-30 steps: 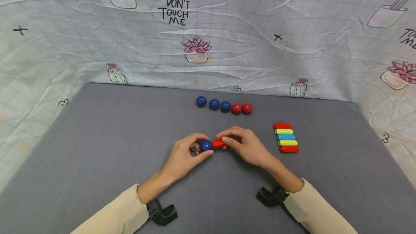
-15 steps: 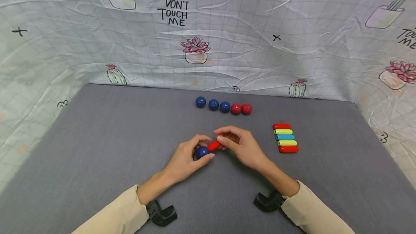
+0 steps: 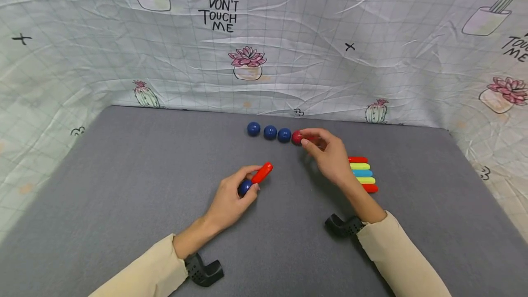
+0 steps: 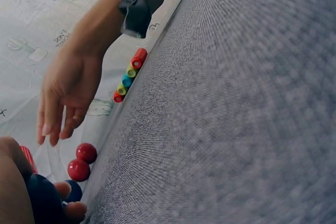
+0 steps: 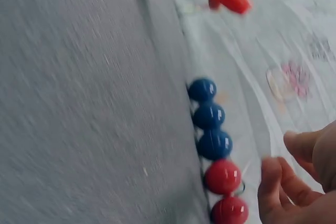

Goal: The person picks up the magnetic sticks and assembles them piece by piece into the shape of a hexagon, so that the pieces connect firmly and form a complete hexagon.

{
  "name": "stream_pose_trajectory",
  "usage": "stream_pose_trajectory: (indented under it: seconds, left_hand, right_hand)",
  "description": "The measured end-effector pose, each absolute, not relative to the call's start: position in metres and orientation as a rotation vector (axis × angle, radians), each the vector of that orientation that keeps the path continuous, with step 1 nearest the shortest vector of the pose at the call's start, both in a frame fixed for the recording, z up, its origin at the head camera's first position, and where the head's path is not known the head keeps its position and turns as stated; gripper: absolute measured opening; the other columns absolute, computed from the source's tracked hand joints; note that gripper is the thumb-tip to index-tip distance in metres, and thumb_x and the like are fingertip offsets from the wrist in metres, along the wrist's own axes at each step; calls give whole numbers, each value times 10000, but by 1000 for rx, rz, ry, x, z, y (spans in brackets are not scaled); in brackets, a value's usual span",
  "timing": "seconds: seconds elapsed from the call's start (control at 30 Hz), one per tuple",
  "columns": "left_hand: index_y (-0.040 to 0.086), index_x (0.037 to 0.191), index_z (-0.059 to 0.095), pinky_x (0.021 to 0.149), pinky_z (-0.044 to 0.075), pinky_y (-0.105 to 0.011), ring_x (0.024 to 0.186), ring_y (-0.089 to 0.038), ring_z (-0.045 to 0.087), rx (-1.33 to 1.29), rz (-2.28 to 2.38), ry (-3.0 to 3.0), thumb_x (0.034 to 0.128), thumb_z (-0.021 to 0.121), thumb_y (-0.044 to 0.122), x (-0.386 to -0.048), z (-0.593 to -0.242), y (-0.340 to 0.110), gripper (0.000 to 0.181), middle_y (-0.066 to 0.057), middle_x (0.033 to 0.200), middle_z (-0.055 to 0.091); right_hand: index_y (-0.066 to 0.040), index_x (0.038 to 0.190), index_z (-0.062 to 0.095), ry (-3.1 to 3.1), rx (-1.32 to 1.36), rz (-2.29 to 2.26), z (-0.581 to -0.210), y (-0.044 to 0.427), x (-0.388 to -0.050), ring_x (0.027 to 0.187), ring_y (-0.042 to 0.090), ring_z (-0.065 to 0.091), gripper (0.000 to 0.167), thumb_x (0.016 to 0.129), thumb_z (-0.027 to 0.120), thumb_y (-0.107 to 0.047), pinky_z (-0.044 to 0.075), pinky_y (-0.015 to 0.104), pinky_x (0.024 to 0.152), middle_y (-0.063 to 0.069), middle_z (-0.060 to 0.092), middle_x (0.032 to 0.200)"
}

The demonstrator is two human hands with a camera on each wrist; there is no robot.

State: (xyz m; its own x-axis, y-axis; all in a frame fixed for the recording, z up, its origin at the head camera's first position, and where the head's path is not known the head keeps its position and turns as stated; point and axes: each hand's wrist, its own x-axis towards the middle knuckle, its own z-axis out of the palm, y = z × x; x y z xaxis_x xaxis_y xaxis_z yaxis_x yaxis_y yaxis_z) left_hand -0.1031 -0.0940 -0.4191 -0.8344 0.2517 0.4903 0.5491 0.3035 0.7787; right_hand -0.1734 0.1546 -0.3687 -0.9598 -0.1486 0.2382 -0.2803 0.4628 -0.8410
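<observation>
We see the left grip [image 3: 228, 196] clamped round a dark blue ball [image 3: 244, 188], thumb on the near side and fingers on the far side. From that ball a red rod [image 3: 262, 173] slants outward, away from the palm and up to the right, its inner end against the ball and its outer end free; we cannot tell how the two are joined. The right grip [image 3: 327, 156] hovers just above and beside two red balls, fingers and thumb apart and holding nothing. In the right wrist view we see the nearer-to-us red ball [image 5: 229, 211] and its neighbour, the other red ball [image 5: 222, 177], touching, with the fingertips a little to one side of them. To the left of the right grip, and beyond the left grip, three blue balls [image 3: 270, 132] carry on the same row. Beneath and to the right of the right grip, partly hidden by that hand and wrist, we find a stack of five hollow rods [image 3: 363, 173] laid side by side: red, yellow-green, light blue, yellow-green and red. Behind each grip we see a black wrist mount [image 3: 204, 270] and a beige sleeve [image 3: 144, 269]. All of this is over a grey bench [image 3: 123, 187], and beyond both grips hangs a creased pale cloth [image 3: 297, 17] printed with potted plants and lettering.
</observation>
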Motion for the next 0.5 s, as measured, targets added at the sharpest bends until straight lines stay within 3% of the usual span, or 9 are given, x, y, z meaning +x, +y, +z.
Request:
stream_pose_trajectory:
  seconds: [0.3,0.5]
  left_hand:
    - [75,1254,589,546,420,-249,619,-116,543,-652,-1595,-2304,928,594,37,-105,-416,-94,328,-12,849,651]
    - [49,1306,548,577,418,-255,642,-103,526,-623,-1590,-2308,907,559,-42,-103,-416,-94,410,-33,926,654]
  right_hand:
    - [-73,1234,629,-2613,306,1232,-387,167,-192,871,267,557,320,916,656,-97,438,367,714,109,527,1268]
    - [-46,1286,587,-2673,346,1182,-396,166,-192,928,286,535,362,927,629,-69,424,413,794,145,444,1398]
